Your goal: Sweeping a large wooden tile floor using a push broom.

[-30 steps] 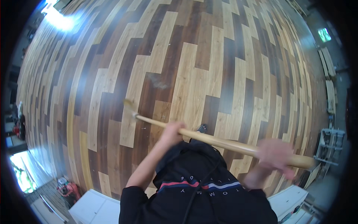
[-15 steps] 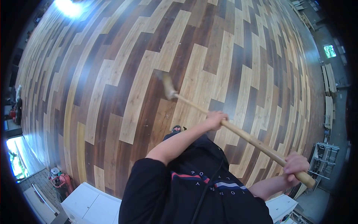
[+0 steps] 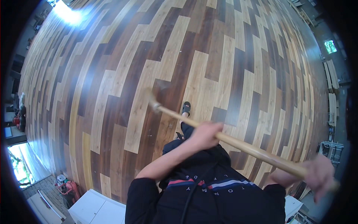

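Note:
A long-handled broom [image 3: 257, 152] slants across my front, its pale wooden handle running from upper left to lower right. The small tan broom head [image 3: 152, 100] is smeared by motion, at the floor left of my foot; whether it touches the boards I cannot tell. My left hand [image 3: 206, 135] is wrapped round the middle of the handle. Near the handle's top end, my right hand [image 3: 319, 175] is closed round it, slightly blurred. Under the broom lies a plank floor [image 3: 209, 71] of mixed light and dark wood.
One sandalled foot [image 3: 186, 108] stands ahead of my body. White cabinets [image 3: 99, 209] are at the lower left, with a red machine [image 3: 69, 191] beside them. Stacked boards [image 3: 331, 74] and a metal rack [image 3: 331, 151] line the right edge.
The broom head has swung left and nearer to me. My left hand has drawn back a little, my right hand has moved right, and a foot has come forward.

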`<state>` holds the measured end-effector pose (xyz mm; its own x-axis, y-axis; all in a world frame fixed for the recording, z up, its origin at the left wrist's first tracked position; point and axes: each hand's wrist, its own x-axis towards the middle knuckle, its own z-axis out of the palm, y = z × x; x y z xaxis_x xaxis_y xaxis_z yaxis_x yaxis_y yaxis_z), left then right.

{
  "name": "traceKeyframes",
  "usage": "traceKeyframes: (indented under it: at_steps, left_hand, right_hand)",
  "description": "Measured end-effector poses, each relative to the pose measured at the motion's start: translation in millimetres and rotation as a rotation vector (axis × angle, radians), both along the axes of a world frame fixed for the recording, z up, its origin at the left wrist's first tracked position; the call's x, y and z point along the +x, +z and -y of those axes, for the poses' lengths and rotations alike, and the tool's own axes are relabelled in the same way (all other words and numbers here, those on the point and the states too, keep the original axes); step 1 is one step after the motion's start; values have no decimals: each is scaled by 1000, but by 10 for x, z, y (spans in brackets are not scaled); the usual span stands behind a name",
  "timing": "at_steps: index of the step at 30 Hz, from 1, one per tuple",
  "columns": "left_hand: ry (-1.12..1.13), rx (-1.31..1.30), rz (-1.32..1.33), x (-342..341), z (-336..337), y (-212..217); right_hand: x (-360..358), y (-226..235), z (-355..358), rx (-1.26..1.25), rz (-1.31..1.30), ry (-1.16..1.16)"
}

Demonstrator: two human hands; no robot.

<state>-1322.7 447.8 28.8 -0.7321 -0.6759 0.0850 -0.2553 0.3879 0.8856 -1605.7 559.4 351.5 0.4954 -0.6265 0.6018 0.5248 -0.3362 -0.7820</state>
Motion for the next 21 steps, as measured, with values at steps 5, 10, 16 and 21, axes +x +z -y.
traceKeyframes:
  at_steps: [5,10,16,21]
  left_hand:
    - [472,33,430,1261,627,-1200]
    - [417,-13,583,1738,1113,-2260]
    - [55,120,538,-412,1826,-1803]
    - [-271,57,320,-1854,1797,-1219]
  right_hand:
    - [842,-1955,1293,463,-353,-249]
    - [916,-2398,1877,570,-582,-49]
    - [-479,-1610,1912,591,-575,-688]
    - [-1285,-988,1026,18,-669,-1009]
